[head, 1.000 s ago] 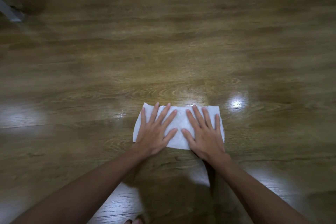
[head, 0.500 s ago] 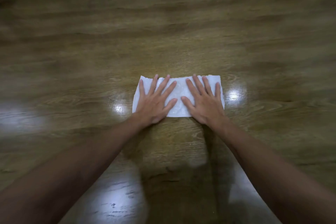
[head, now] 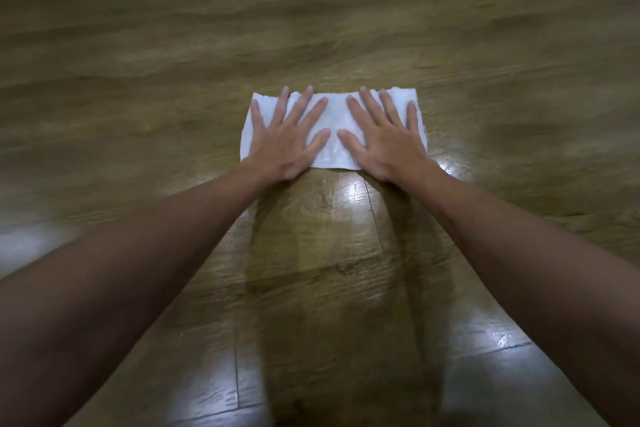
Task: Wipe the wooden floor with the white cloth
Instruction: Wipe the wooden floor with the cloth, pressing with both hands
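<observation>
A white rectangular cloth lies flat on the wooden floor in the middle of the head view. My left hand presses on its left half with straight, spread fingers. My right hand presses on its right half the same way. Both arms are stretched out forward. The thumbs nearly meet at the cloth's middle. The cloth's near corners are hidden under my palms.
Brown wooden planks fill the whole view, blurred at the far side. Bright light reflections sit on the glossy boards near my arms, and a darker streak runs back from the cloth between them.
Both hands have pushed the cloth forward, away from me, with my arms stretching out. The grey object and the black cable at the upper left are out of view.
</observation>
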